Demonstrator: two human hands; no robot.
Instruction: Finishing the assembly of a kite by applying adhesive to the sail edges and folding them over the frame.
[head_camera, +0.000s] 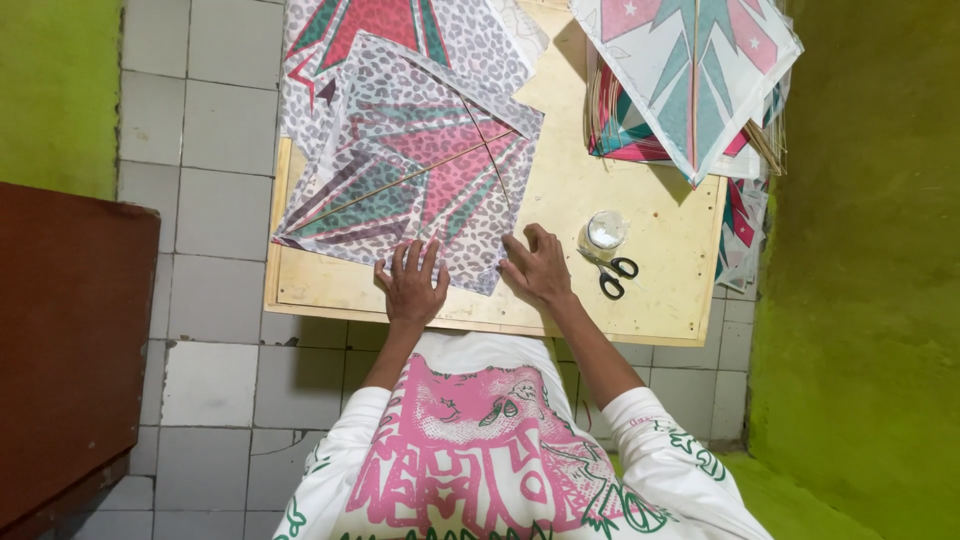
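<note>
On the wooden board, both hands, left and right, press flat, grip apart, on the leopard-print kite.

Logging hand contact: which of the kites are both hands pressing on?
The leopard-print kite lying flat mid-board, with left hand and right hand on its near edge; the other kites are stacked at the far corner.

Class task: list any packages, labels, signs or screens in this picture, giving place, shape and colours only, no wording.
Small container: on the wooden board right of the right hand, round, clear with white contents; no label visible.
Shirt print: on the person's white shirt, bottom centre, pink graphic with green trim.
No signs or screens in view.
</note>
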